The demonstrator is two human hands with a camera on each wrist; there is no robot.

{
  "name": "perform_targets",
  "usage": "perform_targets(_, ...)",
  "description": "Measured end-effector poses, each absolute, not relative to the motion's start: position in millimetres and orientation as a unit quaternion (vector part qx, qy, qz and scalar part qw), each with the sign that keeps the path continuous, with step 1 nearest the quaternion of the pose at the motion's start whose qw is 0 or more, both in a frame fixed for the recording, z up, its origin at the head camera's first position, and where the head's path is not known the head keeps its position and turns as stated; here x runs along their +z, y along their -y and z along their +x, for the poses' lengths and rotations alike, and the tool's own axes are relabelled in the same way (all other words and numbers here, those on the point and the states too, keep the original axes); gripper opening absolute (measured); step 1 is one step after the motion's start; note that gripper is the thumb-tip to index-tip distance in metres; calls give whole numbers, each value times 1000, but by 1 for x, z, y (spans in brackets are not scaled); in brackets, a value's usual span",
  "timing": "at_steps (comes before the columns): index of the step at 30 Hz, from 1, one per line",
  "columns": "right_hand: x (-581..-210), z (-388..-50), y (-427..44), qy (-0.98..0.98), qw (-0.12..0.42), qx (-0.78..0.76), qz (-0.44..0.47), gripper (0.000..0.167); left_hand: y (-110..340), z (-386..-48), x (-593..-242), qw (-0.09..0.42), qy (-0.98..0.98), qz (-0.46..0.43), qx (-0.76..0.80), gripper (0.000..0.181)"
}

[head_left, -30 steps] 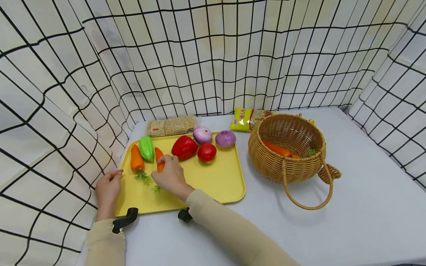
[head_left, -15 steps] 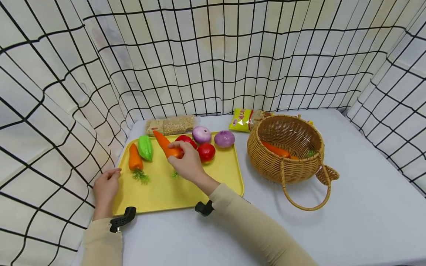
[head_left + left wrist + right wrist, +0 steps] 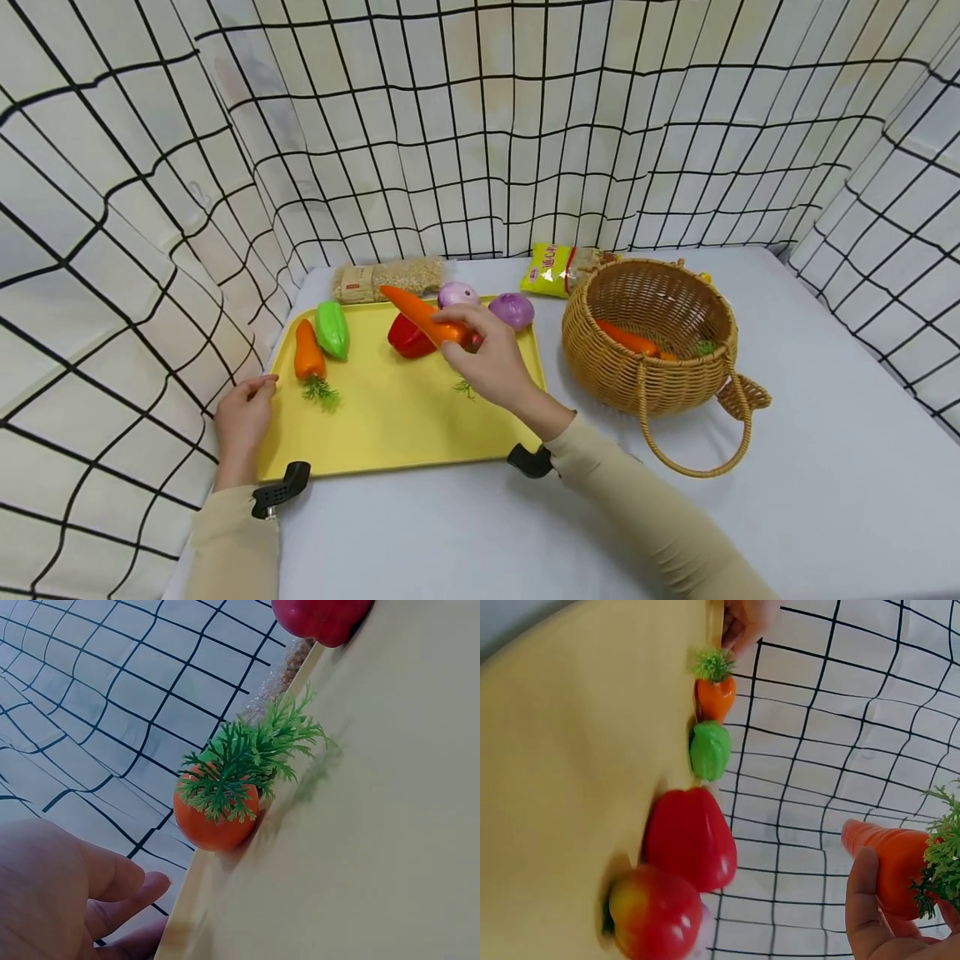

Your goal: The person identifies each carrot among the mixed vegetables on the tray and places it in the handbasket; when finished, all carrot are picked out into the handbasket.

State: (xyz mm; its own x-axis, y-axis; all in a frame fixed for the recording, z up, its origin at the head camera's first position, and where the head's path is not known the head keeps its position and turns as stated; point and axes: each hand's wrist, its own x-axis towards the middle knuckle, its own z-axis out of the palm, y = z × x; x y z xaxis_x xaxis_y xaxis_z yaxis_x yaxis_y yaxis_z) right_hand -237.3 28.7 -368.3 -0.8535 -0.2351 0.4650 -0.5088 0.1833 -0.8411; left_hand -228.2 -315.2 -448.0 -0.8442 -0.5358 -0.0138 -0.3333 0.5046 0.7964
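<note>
My right hand [image 3: 491,358] holds an orange carrot [image 3: 420,315] by its thick end, above the yellow tray [image 3: 375,433]. Its narrow tip points up and left, and green leaves [image 3: 949,851] show beside the fingers in the right wrist view. At the tray's left edge rests my left hand [image 3: 243,421], fingers loosely bent by the rim. Nearby on the tray lie another carrot [image 3: 308,350] with leaves and a green ridged vegetable [image 3: 332,330]. A red bell pepper [image 3: 407,337] is partly behind the held carrot; a red round fruit or tomato [image 3: 656,911] sits beside it.
A wicker basket [image 3: 600,387] with carrots inside stands right of the tray, its handle hanging forward. Purple onions [image 3: 512,311] lie at the tray's back right. Behind are a bag of grains [image 3: 390,280] and a yellow packet [image 3: 549,269]. Black-gridded white cloth [image 3: 450,167] encloses the table.
My right hand has lifted the carrot off the tray and carried it rightward, past the bell pepper. The left hand has stayed at the tray's left edge.
</note>
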Motion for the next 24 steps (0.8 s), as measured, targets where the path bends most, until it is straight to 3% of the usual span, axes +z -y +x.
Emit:
perform_targets(6, -356, -223, -58, 764, 176, 548, 291, 32, 314, -228, -449, 120, 861, 256, -422, 42)
perform_targets(14, -328, -211, -95, 757, 183, 559, 285, 32, 316, -227, -449, 124, 865, 252, -415, 42)
perform_targets(24, -309, -230, -160, 779, 206, 552, 214, 33, 314, -227, -447, 128, 863, 249, -421, 42)
